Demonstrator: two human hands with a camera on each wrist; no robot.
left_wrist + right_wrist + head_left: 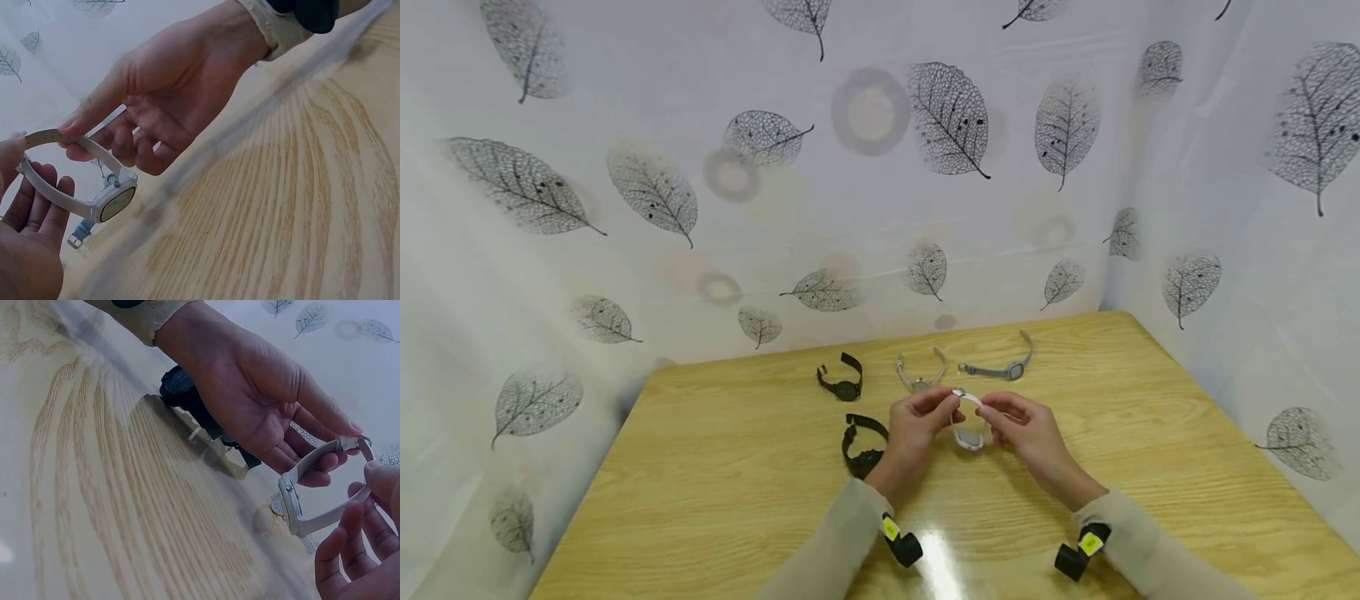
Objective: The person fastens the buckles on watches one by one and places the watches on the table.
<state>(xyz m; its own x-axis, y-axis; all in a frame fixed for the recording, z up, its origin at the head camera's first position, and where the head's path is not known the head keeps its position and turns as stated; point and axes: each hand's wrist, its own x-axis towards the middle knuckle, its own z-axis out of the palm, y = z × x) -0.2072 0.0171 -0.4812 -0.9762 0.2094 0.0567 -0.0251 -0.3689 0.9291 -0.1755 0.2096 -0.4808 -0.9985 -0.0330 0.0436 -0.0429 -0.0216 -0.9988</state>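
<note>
A white wristwatch hangs between both hands, dial end down, its strap forming a loop. My left hand pinches the buckle end between thumb and fingers. From the other side, my right hand pinches the other strap end. In the left wrist view the strap ends meet near the thumbs, above the watch case. The right wrist view shows the metal buckle under the left thumb. A black watch lies beside the left wrist, partly hidden by it.
Along the back of the wooden table lie another black watch, a pale-strapped watch and a grey-blue watch. A white leaf-print curtain closes off the back and sides.
</note>
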